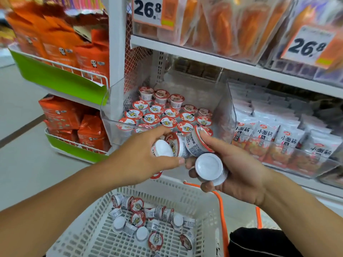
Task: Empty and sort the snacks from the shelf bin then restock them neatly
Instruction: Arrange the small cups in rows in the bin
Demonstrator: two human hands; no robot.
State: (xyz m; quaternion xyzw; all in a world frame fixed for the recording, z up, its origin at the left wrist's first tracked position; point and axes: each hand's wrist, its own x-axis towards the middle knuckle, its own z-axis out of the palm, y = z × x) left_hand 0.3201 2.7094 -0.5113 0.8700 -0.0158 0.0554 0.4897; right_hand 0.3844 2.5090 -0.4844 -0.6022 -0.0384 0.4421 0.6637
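A clear plastic shelf bin (225, 115) holds several small white snack cups with red-and-white lids (167, 113), standing upright in rows. My left hand (141, 154) grips one such cup (166, 147) lying on its side, just in front of the bin. My right hand (235, 167) holds two cups: one with its white bottom facing me (208, 166) and another (197, 144) pinched above it by my fingers. Both hands meet over a white slotted basket (207, 197), where several more cups (148, 219) lie scattered.
The basket has orange handles (222, 210). White noodle-snack packets (274, 138) fill the bin to the right. Orange snack bags (61, 43) sit in green-fronted wire racks at left. Price tags reading 26.8 (148, 10) hang on the shelf above. A black item (259, 242) lies bottom right.
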